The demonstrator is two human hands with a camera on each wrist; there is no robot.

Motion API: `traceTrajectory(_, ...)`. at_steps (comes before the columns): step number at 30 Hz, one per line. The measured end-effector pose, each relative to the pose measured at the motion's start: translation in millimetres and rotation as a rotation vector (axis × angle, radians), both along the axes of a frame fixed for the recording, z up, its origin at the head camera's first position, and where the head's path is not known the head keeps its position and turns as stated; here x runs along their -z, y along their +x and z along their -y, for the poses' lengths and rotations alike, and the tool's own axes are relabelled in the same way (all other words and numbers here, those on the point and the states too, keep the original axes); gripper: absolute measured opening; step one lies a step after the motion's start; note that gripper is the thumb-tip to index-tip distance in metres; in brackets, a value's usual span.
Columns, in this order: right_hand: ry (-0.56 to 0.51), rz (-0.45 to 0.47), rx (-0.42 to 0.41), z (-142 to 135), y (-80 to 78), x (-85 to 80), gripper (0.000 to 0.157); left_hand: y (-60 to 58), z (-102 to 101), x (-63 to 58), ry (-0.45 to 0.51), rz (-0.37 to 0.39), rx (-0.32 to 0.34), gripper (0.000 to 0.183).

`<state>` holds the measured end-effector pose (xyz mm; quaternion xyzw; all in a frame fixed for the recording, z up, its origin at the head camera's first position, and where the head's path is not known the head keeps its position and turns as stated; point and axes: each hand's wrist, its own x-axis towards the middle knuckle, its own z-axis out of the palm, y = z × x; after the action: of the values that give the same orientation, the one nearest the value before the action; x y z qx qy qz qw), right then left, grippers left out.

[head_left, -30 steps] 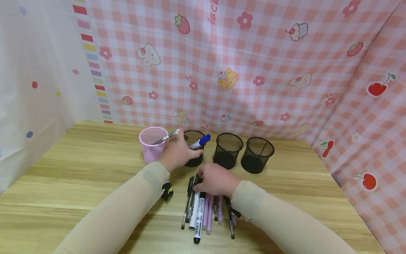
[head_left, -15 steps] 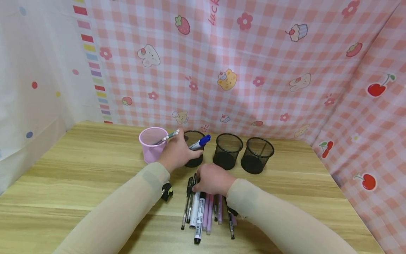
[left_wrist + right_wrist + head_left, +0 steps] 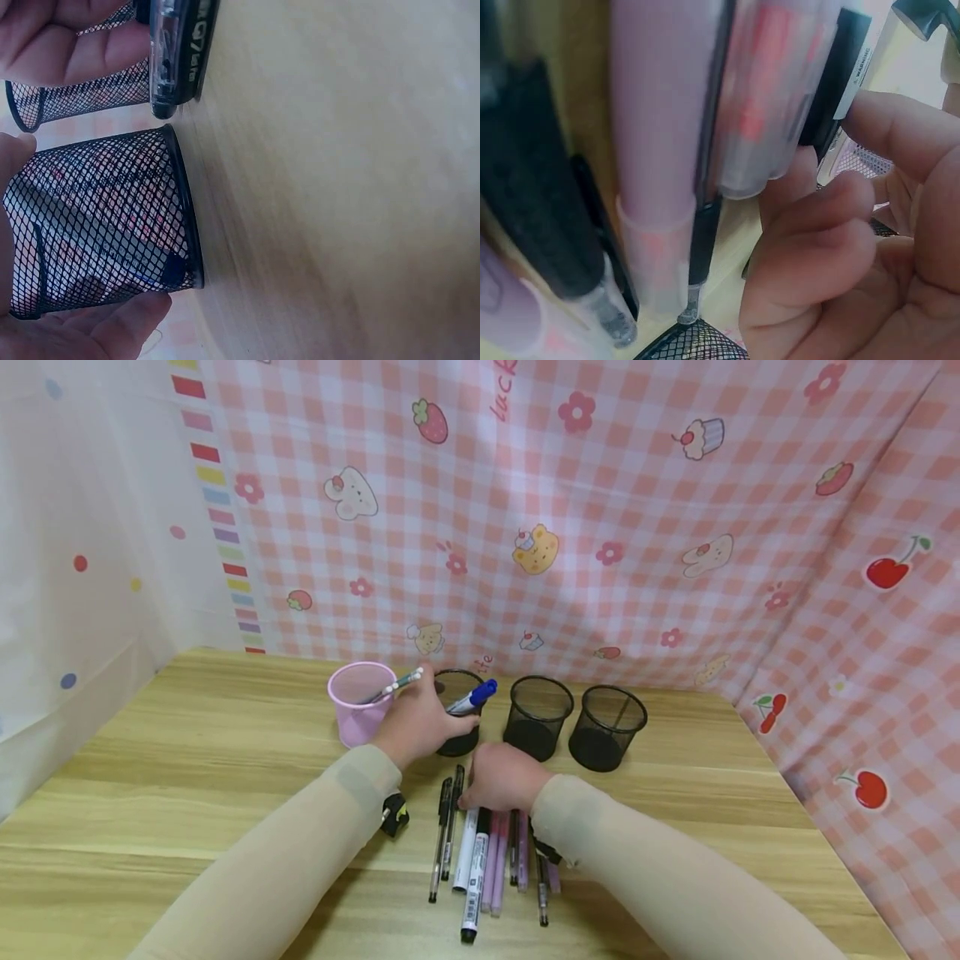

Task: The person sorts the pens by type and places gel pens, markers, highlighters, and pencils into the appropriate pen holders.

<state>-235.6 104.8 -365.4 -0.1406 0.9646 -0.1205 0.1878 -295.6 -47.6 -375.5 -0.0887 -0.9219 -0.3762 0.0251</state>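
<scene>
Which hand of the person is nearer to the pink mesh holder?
The left. The left hand is just right of the pink mesh holder, gripping the next black holder; the right hand is farther right and in front, at the loose pens.

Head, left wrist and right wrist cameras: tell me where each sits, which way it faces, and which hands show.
Head: worn on the head, facing forward and down at pens, cups and checked cloth; left hand, right hand and sleeves show.
Left wrist: worn there, facing the black mesh cup that the left hand grips; the picture lies turned, table at right; parts of both hands show.
Right wrist: worn there, facing close along the pens; the right hand shows, fingers at a black cap.
Shared: head and left wrist both show the gripped cup.
</scene>
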Motion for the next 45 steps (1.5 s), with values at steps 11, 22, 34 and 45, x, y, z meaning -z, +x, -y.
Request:
traceTrajectory(11,0.023,-0.022,-0.02,1,-4.0,1.4,0.045,-1.8,1,2.3,0.013,-0.014,0.005,0.096)
traceTrajectory(22,0.043,-0.042,-0.04,4,-7.2,1.4,0.038,-3.1,1,3.5,0.011,-0.007,0.006,0.1)
traceTrajectory(34,0.06,0.002,-0.004,5,-16.0,11.6,0.031,-2.0,1,1.6,0.003,0.011,0.004,0.102)
traceTrajectory(45,0.08,0.043,0.024,2,-42.7,47.4,0.03,-0.5,0,1.5,0.002,-0.005,0.008,0.097)
